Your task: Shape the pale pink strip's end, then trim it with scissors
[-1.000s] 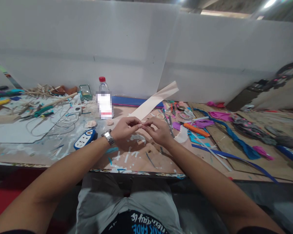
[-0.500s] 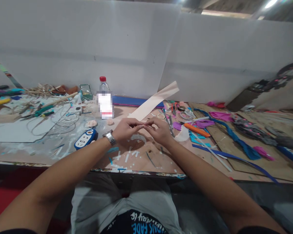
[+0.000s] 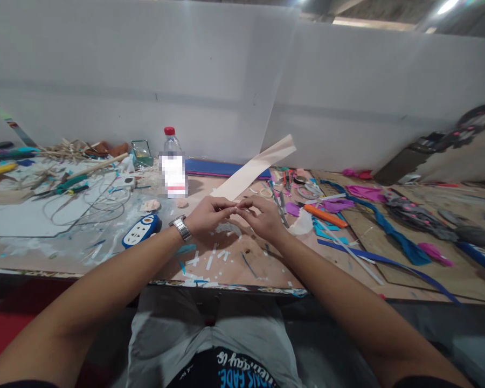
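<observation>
My left hand (image 3: 207, 220), a metal watch at its wrist, and my right hand (image 3: 267, 220) meet over the middle of the worktable (image 3: 230, 275). Thumbs and fingertips are pinched closed against each other. Whatever lies between them is small and pale, mostly hidden by the fingers. A long cream paper strip (image 3: 254, 168) slants up to the right just behind the hands; I cannot tell whether its near end touches them. Below the fingers lie a clear curved piece (image 3: 227, 229) and several white and blue scraps.
Left of my hands are a blue-and-white power strip (image 3: 140, 230), a bottle with a red cap (image 3: 170, 130) and green-handled pliers (image 3: 70, 184). To the right are an orange utility knife (image 3: 325, 215), purple paper pieces and a long blue strip (image 3: 392, 261). A white panel (image 3: 145, 70) stands behind.
Both hands stay in nearly the same place, fingertips together. The fingers have shifted slightly around the small thing between them. Nothing else on the table has visibly moved.
</observation>
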### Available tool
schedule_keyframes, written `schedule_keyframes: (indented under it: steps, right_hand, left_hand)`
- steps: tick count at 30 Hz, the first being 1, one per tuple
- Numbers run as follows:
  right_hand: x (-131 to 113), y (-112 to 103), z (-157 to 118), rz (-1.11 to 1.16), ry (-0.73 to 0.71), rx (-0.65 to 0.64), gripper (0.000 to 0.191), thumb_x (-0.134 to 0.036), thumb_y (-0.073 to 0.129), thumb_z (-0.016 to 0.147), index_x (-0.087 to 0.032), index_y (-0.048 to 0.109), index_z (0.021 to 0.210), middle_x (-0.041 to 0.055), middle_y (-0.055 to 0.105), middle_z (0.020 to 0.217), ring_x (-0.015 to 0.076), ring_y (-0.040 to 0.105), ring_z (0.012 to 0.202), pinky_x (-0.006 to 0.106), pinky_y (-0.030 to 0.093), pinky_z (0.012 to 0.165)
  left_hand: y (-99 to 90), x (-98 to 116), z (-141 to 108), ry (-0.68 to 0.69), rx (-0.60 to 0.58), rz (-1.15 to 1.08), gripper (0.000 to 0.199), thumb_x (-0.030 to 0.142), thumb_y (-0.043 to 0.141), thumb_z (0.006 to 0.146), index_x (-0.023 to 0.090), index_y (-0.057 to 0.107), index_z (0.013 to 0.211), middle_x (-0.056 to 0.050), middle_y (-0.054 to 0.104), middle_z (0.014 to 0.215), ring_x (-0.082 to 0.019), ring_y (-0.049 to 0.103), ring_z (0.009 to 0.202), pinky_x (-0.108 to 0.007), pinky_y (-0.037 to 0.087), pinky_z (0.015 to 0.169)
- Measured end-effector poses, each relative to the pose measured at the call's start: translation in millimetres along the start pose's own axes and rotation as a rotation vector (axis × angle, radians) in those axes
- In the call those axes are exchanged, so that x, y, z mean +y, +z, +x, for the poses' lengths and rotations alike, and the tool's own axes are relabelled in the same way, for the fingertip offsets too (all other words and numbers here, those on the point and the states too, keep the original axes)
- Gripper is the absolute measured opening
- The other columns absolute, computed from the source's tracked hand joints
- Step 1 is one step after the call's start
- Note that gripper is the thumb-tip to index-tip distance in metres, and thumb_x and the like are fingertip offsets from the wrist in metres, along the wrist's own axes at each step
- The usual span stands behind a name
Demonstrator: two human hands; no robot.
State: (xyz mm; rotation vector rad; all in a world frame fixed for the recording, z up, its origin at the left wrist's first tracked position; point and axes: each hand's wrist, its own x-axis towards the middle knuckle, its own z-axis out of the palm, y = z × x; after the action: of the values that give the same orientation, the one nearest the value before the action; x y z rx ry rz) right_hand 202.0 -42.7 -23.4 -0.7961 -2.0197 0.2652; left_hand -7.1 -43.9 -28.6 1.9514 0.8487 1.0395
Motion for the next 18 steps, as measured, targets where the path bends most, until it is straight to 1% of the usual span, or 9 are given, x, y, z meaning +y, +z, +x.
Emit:
schedule_keyframes:
  steps: [6, 10, 14, 18]
  right_hand:
    - [0.9, 0.2, -0.1, 0.035, -0.023, -0.022, 0.015, -0.037, 0.07, 0.091, -0.022, 0.074, 0.093, 0.0053, 0.075, 0.089, 0.0198, 0.068, 0.081, 0.034, 0.052, 0.076]
    - [-0.9, -0.3, 0.0, 0.031, -0.015, -0.043, 0.015, -0.036, 0.07, 0.092, -0.022, 0.073, 0.091, 0.0049, 0.073, 0.087, 0.0191, 0.066, 0.08, 0.033, 0.05, 0.074]
    - [-3.7, -0.9, 0.3, 0.018, 0.029, -0.048, 0.015, -0.035, 0.069, 0.092, -0.021, 0.071, 0.09, 0.0045, 0.072, 0.087, 0.0181, 0.064, 0.077, 0.031, 0.048, 0.07]
    - [-6.8, -1.9, 0.4, 0.033, 0.046, -0.052, 0.012, -0.033, 0.068, 0.093, -0.021, 0.069, 0.09, 0.0045, 0.072, 0.088, 0.0183, 0.063, 0.078, 0.031, 0.048, 0.07]
  left_hand:
    - [-1.1, 1.5, -0.3, -0.016, 0.004, -0.021, 0.034, 0.044, 0.067, 0.09, 0.018, 0.078, 0.109, -0.009, 0.077, 0.101, -0.018, 0.068, 0.085, -0.029, 0.051, 0.075]
    - [0.1, 3.0, -0.6, -0.026, -0.009, -0.079, 0.037, 0.044, 0.067, 0.091, 0.02, 0.075, 0.117, -0.01, 0.077, 0.103, -0.016, 0.067, 0.084, -0.028, 0.052, 0.074]
    - [2.3, 0.1, 0.4, -0.021, -0.01, -0.16, 0.044, 0.043, 0.069, 0.09, 0.019, 0.069, 0.126, -0.008, 0.074, 0.09, -0.012, 0.062, 0.072, -0.023, 0.047, 0.063]
    - [2.7, -1.6, 1.0, -0.023, -0.01, -0.176, 0.043, 0.042, 0.07, 0.089, 0.018, 0.068, 0.125, -0.007, 0.07, 0.086, -0.012, 0.06, 0.071, -0.023, 0.047, 0.063]
